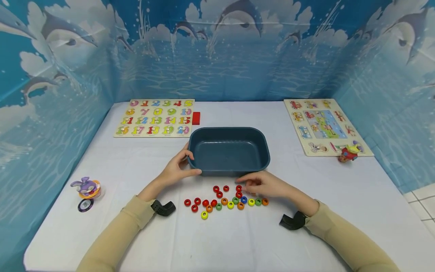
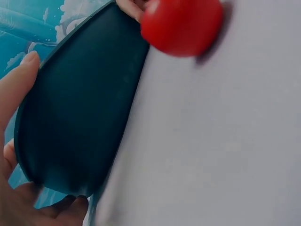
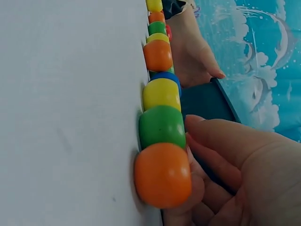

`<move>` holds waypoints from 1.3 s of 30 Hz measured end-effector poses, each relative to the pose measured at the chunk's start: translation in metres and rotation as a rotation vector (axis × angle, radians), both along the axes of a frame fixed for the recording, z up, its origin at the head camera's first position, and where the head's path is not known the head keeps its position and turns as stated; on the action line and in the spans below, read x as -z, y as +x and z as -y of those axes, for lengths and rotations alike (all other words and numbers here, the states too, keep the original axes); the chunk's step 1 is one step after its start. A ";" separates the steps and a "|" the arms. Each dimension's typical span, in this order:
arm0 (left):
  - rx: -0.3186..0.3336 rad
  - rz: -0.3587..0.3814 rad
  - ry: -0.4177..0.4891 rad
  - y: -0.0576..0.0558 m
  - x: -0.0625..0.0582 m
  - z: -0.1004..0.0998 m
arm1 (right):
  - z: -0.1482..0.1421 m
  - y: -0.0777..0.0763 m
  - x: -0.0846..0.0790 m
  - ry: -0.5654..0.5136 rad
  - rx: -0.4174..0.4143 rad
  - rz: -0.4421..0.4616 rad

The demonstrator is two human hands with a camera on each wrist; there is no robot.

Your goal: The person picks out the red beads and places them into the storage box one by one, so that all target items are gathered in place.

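A dark teal rectangular basin (image 1: 229, 172) stands mid-table. My left hand (image 1: 177, 166) grips its left end, the thumb at the near corner and the fingers around the side; the left wrist view shows this hand (image 2: 19, 202) at the basin's wall (image 2: 84, 103). My right hand (image 1: 266, 184) is just in front of the basin, index finger extended left, thumb beside a red bead (image 1: 239, 188). In the right wrist view that hand (image 3: 249, 174) is behind a row of beads with an orange bead (image 3: 163, 175) nearest. Whether its fingertips touch a bead is hidden.
Several red, yellow, green, orange and blue beads (image 1: 219, 207) lie before the basin. A number board (image 1: 154, 119) with a red block (image 1: 196, 118) is back left; a picture puzzle (image 1: 326, 128) and a small figure (image 1: 349, 154) are right. A purple rabbit toy (image 1: 87, 187) and a round disc (image 1: 85, 205) sit left.
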State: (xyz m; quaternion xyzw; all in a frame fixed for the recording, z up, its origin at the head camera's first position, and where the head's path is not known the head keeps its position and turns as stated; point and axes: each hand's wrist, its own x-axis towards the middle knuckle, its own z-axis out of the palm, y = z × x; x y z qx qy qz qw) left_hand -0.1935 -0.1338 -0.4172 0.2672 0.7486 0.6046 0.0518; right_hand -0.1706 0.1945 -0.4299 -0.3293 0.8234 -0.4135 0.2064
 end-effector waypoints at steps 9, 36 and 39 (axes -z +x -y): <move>-0.025 0.032 0.061 0.000 0.004 -0.002 | 0.005 -0.002 0.007 0.026 0.042 -0.047; -0.029 0.060 0.100 0.003 0.005 -0.001 | -0.003 -0.043 -0.066 -0.027 0.129 -0.381; -0.028 0.063 0.091 0.003 0.005 -0.002 | 0.000 -0.056 -0.056 0.051 0.130 -0.357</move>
